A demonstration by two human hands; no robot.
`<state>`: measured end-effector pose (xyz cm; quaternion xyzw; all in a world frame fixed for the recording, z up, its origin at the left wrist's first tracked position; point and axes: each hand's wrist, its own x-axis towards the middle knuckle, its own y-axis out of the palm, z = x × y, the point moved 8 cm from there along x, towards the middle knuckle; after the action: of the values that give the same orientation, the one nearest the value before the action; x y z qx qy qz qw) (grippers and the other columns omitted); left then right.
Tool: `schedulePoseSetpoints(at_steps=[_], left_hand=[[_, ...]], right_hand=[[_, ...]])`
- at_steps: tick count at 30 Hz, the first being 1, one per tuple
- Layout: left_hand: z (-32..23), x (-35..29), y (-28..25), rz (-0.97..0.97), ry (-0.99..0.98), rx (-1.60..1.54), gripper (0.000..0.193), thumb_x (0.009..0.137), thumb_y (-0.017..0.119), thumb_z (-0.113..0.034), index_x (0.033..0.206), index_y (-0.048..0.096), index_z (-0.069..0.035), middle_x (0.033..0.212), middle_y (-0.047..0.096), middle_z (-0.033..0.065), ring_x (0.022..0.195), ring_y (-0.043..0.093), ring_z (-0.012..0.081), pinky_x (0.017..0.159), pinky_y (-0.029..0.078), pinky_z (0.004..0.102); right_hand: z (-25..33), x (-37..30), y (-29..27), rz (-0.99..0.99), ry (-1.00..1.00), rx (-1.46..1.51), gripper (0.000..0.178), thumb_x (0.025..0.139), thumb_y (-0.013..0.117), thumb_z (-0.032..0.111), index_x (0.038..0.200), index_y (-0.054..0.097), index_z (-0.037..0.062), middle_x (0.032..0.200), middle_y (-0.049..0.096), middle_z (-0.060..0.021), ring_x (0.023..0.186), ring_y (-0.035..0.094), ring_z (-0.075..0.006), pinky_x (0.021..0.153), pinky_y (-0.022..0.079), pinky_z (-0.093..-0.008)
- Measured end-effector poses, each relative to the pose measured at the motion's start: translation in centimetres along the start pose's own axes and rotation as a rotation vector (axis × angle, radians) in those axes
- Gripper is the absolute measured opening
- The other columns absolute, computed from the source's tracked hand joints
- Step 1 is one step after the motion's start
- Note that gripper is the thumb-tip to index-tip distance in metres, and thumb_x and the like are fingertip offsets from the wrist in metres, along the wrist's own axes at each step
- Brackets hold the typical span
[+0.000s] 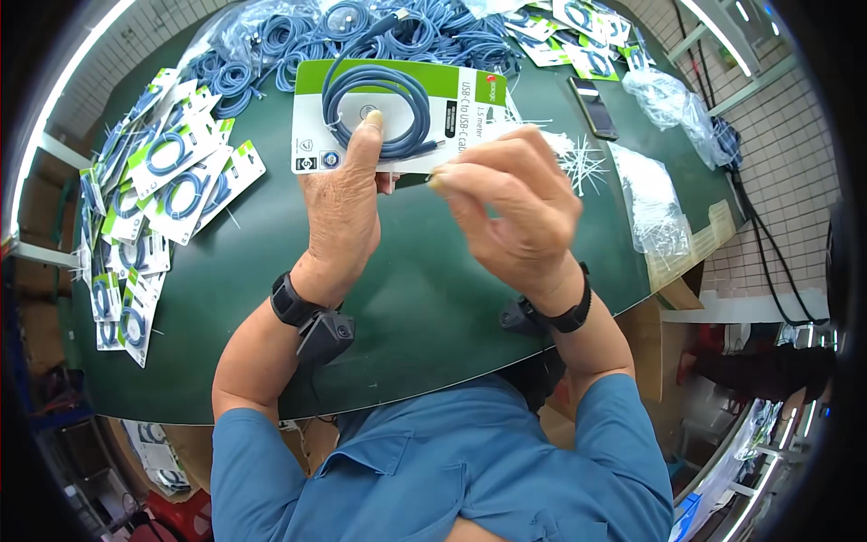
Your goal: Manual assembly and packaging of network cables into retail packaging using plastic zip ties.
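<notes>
My left hand (341,194) grips a white and green cardboard backing card (440,83) above the table, thumb across its front. On the card lies a coiled blue-grey cable (422,113), partly under the thumb. One plug end rises above the card's top edge; the other points right, near the lower edge. My right hand (519,203) is closed in a pinch at the card's lower right edge, thumb against index finger. A tiny dark bit shows at the fingertips, too small to name.
Coiled cables (289,36) heap along the far side of the green table (397,316). Carded cables (181,194) pile at left, more (591,41) at far right. White cable ties (582,163), a phone (593,108) and a bag of ties (646,199) lie at right.
</notes>
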<state>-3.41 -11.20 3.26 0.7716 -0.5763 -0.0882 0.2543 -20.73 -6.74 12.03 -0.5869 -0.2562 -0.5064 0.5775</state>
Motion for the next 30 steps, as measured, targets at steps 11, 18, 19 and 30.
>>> schedulePoseSetpoints(at_steps=[11, 18, 19, 30], left_hand=[[1.2, -0.4, 0.1, -0.071, 0.011, -0.018, 0.031, 0.097, 0.071, -0.010, 0.124, 0.056, -0.004, 0.106, 0.066, 0.0033, 0.080, 0.063, 0.0073, 0.053, 0.049, 0.0223], [2.1, -0.2, -0.2, -0.060, 0.097, 0.005, 0.026, 0.097, 0.071, -0.011, 0.118, 0.058, -0.005, 0.102, 0.066, 0.0023, 0.077, 0.063, 0.0070, 0.054, 0.050, 0.0234], [2.2, -0.1, -0.2, -0.063, 0.092, 0.004, 0.026, 0.097, 0.071, -0.011, 0.118, 0.058, -0.005, 0.102, 0.066, 0.0023, 0.077, 0.063, 0.0070, 0.054, 0.050, 0.0234], [2.7, -0.2, -0.3, 0.020, -0.038, 0.017, 0.023, 0.102, 0.067, -0.014, 0.120, 0.059, -0.003, 0.110, 0.069, 0.0065, 0.091, 0.071, 0.0136, 0.076, 0.060, 0.0288]], right_hand=[[-1.1, -1.5, 4.1, 0.085, -0.030, -0.183, 0.029, 0.067, 0.087, 0.000, 0.093, 0.077, 0.0093, 0.084, 0.066, -0.0023, 0.072, 0.060, -0.0207, 0.056, 0.047, -0.0331], [-1.4, -2.5, 4.6, 0.029, -0.067, -0.151, 0.025, 0.069, 0.086, 0.001, 0.091, 0.075, 0.0076, 0.083, 0.065, -0.0023, 0.068, 0.060, -0.0206, 0.055, 0.046, -0.0331], [-1.3, -2.6, 4.5, 0.033, -0.084, -0.149, 0.025, 0.069, 0.086, 0.001, 0.090, 0.074, 0.0071, 0.083, 0.065, -0.0023, 0.068, 0.060, -0.0206, 0.055, 0.047, -0.0330], [-1.1, -3.6, 4.8, 0.031, -0.100, -0.008, 0.027, 0.070, 0.084, -0.003, 0.092, 0.072, 0.0064, 0.090, 0.068, -0.0040, 0.069, 0.061, -0.0200, 0.056, 0.050, -0.0312]])
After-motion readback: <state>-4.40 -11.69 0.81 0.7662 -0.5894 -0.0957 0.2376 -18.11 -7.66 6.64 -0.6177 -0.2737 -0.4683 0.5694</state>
